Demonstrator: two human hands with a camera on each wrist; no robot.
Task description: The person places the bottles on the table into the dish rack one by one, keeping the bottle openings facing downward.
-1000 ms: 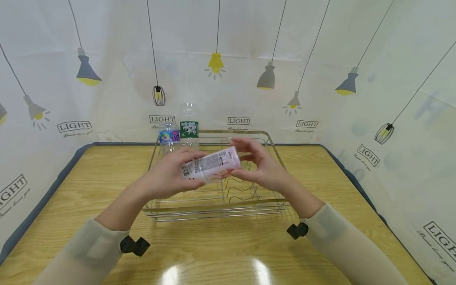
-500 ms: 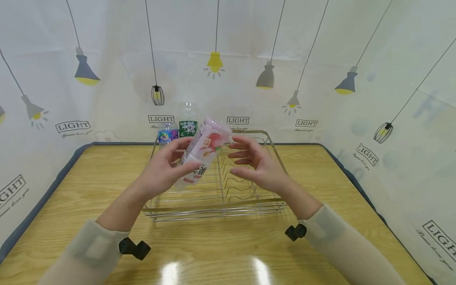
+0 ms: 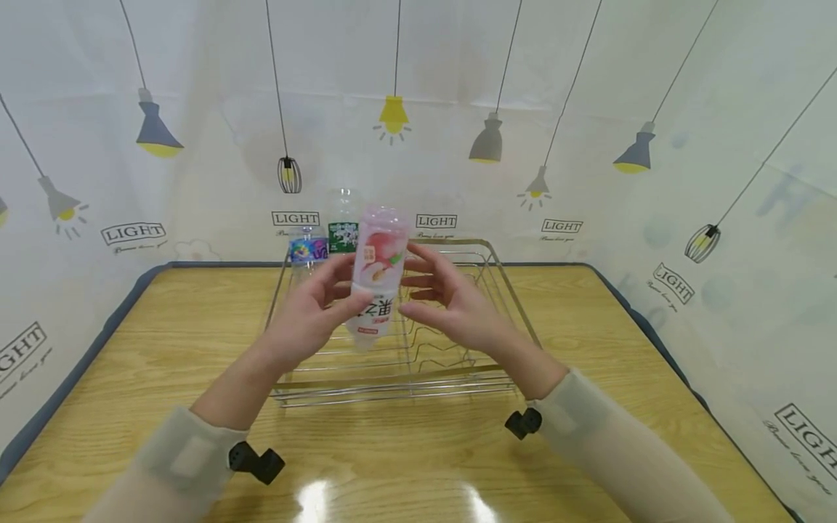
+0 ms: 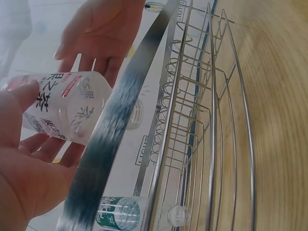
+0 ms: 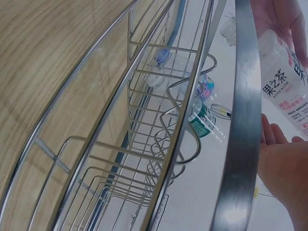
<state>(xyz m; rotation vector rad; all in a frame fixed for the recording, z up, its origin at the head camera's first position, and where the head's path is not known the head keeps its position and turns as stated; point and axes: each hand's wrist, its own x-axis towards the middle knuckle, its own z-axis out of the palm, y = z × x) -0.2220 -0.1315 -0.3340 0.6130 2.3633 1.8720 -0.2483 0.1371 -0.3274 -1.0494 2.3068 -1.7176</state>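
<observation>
A clear plastic drink bottle [image 3: 379, 265] with a pink peach label is held upside down, its neck pointing downward, over the wire rack [image 3: 451, 374]. My left hand [image 3: 307, 312] grips it from the left, with the thumb across the label and the fingers behind. On the other side, my right hand [image 3: 454, 301] has loosely bent fingers close to the bottle; whether they touch it I cannot tell. Inside the rack at the back left stand a green-labelled bottle [image 3: 343, 236] and a blue-and-purple-labelled bottle [image 3: 309, 250]. The left wrist view shows the green-labelled bottle [image 4: 118, 212] also neck down.
The metal rack has a flat rim band [image 4: 110, 125] and a row of wavy wire dividers [image 5: 161, 139] on its right side. It sits on a wooden table [image 3: 392, 450]. A white backdrop [image 3: 569, 58] printed with lamps hangs behind.
The peach-label bottle has swung from lying nearly level to almost upright with its neck down, and its front label now shows. My right hand drew away from its base, then came closer again.
</observation>
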